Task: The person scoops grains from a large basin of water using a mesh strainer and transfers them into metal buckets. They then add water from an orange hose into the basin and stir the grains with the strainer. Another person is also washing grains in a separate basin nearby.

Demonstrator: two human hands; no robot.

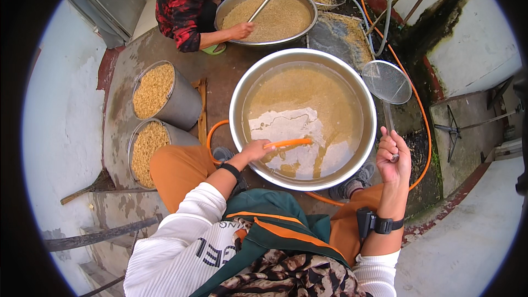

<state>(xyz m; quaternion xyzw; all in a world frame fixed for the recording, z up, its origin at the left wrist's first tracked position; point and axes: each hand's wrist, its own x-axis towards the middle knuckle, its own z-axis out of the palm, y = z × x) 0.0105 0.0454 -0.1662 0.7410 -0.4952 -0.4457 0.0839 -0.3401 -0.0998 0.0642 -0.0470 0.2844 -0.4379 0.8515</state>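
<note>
My left hand [257, 149] is closed round an orange hose [289, 143], whose end lies over the water in a wide metal basin [237, 104]. Cloudy water fills the basin, with tan grain [302, 85] showing in it. In my right hand [394, 157] is the handle of a long skimmer [387, 82]. Its round mesh head is raised beside the basin's right rim, and no grain shows in the mesh.
Two metal buckets [184, 102] [184, 136] heaped with grain stand at the left. Beyond my basin, a person in a red and black sleeve [187, 8] works a ladle-like strainer [264, 5] over another basin [264, 42] of grain. The hose [428, 148] curves along the right side.
</note>
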